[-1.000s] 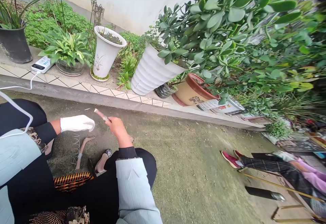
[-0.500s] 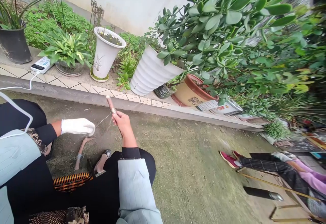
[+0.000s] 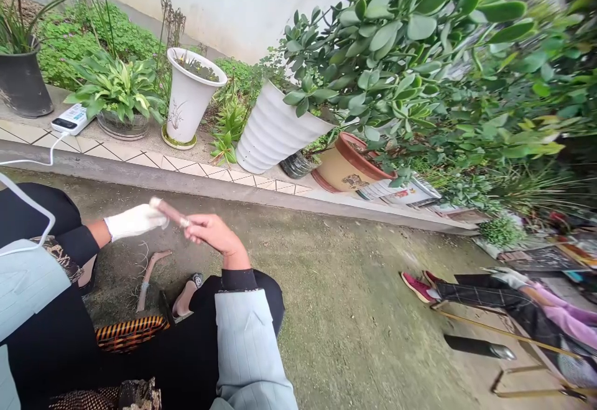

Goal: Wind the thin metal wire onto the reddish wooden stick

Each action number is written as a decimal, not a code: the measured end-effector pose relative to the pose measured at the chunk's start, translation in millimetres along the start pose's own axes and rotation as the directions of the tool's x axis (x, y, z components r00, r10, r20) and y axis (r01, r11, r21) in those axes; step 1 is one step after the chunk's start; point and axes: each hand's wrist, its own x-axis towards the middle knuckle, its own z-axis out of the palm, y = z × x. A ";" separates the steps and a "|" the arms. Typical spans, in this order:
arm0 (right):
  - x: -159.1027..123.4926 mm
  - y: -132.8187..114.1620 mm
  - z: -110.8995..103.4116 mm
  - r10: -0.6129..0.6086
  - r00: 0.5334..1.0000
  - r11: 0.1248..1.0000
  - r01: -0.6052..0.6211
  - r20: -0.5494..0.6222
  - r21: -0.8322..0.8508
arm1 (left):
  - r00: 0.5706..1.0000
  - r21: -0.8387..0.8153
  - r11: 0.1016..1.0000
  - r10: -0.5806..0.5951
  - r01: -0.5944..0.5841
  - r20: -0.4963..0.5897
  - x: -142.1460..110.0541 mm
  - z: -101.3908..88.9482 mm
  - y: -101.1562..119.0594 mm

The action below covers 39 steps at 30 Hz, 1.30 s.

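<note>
My right hand (image 3: 209, 232) is closed around one end of a short brown stick (image 3: 172, 212). Its pale, cut far end points left, and a light band shows next to my fingers. My left hand (image 3: 137, 220), in a white knit glove, is at the stick's far end with its fingers curled in; they are slightly blurred. A thin thread ran from this glove to the stick a moment earlier; now it is hard to see. Below the hands, a bent stick (image 3: 148, 273) with fine strands about it lies on the ground.
A woven orange-and-black basket (image 3: 130, 333) is between my legs. Along the tiled ledge (image 3: 205, 172) stand potted plants, a white pot (image 3: 186, 102), and a white device (image 3: 72, 119) with a cable. At right, another person's legs (image 3: 485, 298) rest near a dark cylinder (image 3: 476, 346).
The stick has swung from nearly upright to pointing left, its tip now at the gloved hand. My right hand has turned and shifted slightly left and down; the glove has risen a little.
</note>
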 end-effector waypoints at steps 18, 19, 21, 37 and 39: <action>0.5 -0.1 0.8 -0.024 0.993 0.994 0.036 -0.118 0.101 | 0.997 -0.187 0.982 0.025 -0.011 0.075 -2.6 3.2 1.1; 2.7 2.2 -1.9 -0.031 0.957 0.989 0.073 -0.290 0.132 | 0.995 -0.218 0.976 0.014 0.007 0.096 -2.7 5.5 0.2; 9.1 9.5 -6.9 0.015 0.859 0.989 0.062 -0.512 0.133 | 0.985 -0.247 0.969 0.017 0.027 0.172 -3.8 10.7 1.0; 15.3 13.7 20.3 0.413 0.817 0.855 -0.196 0.403 -0.480 | 0.990 0.328 0.937 0.139 -0.125 -0.021 -10.0 -21.7 24.9; 12.8 8.1 23.8 0.318 0.793 0.929 -0.150 0.520 -0.339 | 0.992 0.342 0.934 0.120 -0.100 -0.040 -6.8 -19.6 22.0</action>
